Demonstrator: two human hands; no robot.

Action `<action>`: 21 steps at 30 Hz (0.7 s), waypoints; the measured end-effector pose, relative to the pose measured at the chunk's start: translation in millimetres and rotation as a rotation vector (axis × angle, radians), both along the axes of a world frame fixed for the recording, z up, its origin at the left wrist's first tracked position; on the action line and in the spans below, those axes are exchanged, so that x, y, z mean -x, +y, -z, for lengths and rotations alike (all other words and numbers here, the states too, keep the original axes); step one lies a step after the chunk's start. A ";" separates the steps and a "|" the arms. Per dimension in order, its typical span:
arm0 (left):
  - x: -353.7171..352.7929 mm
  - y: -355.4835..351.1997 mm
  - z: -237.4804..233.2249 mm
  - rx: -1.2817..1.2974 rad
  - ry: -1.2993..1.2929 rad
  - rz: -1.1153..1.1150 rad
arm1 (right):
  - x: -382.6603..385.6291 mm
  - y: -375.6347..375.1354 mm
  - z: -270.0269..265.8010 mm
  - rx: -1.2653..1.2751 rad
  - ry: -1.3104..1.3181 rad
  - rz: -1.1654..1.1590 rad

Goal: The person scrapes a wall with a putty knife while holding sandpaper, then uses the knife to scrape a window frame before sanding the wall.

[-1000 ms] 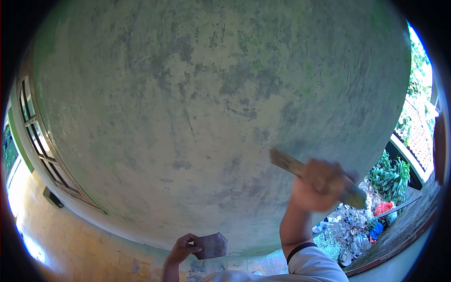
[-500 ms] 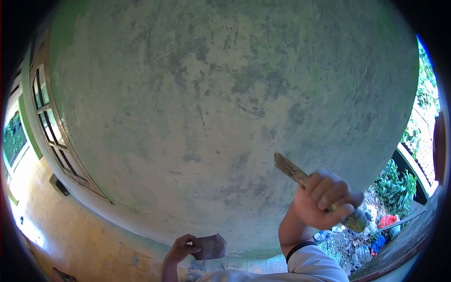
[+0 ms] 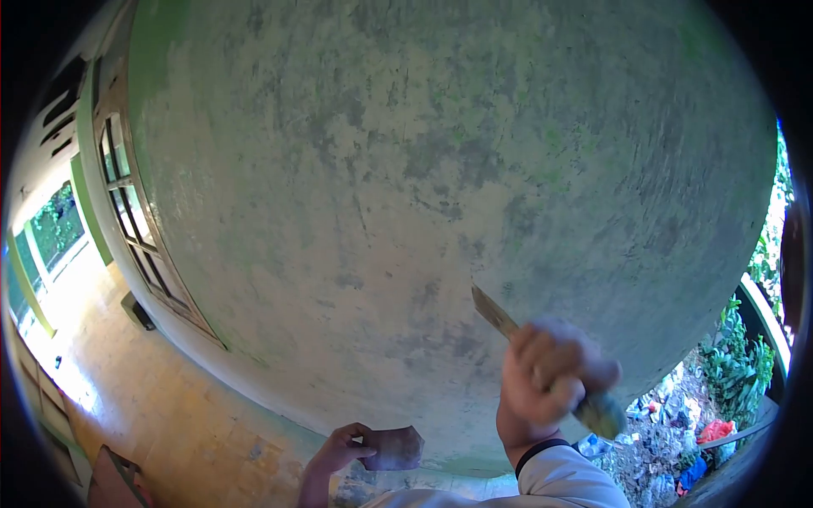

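Observation:
A pale, patchy wall [image 3: 373, 254] with green paint and grey worn spots fills most of the head view. My right hand [image 3: 546, 372], slightly blurred, is wrapped round the handle of a scraper [image 3: 493, 311]. Its narrow, stained blade points up and left, overlapping the wall, and the yellow-green handle end sticks out below the fist. Low in the view, my left hand [image 3: 343, 447] pinches a dark, flat rectangular sheet [image 3: 396, 448] by its left edge, close to the foot of the wall.
On the left is a framed window [image 3: 134, 216] above a yellowish tiled floor [image 3: 182, 398]. A brown board-like object [image 3: 114, 483] stands at lower left. At lower right lie scattered rubbish [image 3: 656, 449] and a red plastic piece [image 3: 716, 432], beside green plants [image 3: 741, 347].
My right hand has moved left and down with the scraper, its blade now tilted more steeply. The left hand and sheet have shifted slightly right. The view has turned a little left.

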State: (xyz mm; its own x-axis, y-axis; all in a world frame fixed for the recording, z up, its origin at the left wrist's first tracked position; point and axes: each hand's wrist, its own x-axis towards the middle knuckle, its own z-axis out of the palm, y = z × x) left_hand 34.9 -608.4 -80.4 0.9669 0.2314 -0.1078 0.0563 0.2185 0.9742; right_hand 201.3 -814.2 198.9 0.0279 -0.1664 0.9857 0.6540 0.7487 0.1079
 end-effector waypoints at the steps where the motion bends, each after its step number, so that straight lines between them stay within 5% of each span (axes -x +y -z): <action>1: 0.2 -4.6 1.3 -0.032 0.008 0.000 | -1.0 3.8 -3.0 -0.107 -0.057 -0.034; 4: 4.6 -17.1 -0.5 0.074 0.038 0.004 | -21.9 23.8 3.4 0.051 0.181 0.057; 10: 23.0 -28.9 9.8 0.045 0.021 -0.058 | -12.9 12.3 1.6 -0.163 -0.050 -0.080; 14: 35.5 -33.8 8.2 0.054 0.048 -0.090 | -18.0 15.1 7.4 0.070 0.121 -0.015; 18: 40.8 -37.6 11.1 -0.001 0.037 -0.141 | -11.5 14.5 8.3 -0.232 -0.063 -0.075; 21: 50.3 -39.0 12.0 0.045 0.084 -0.155 | -23.5 31.6 13.7 0.061 0.219 0.023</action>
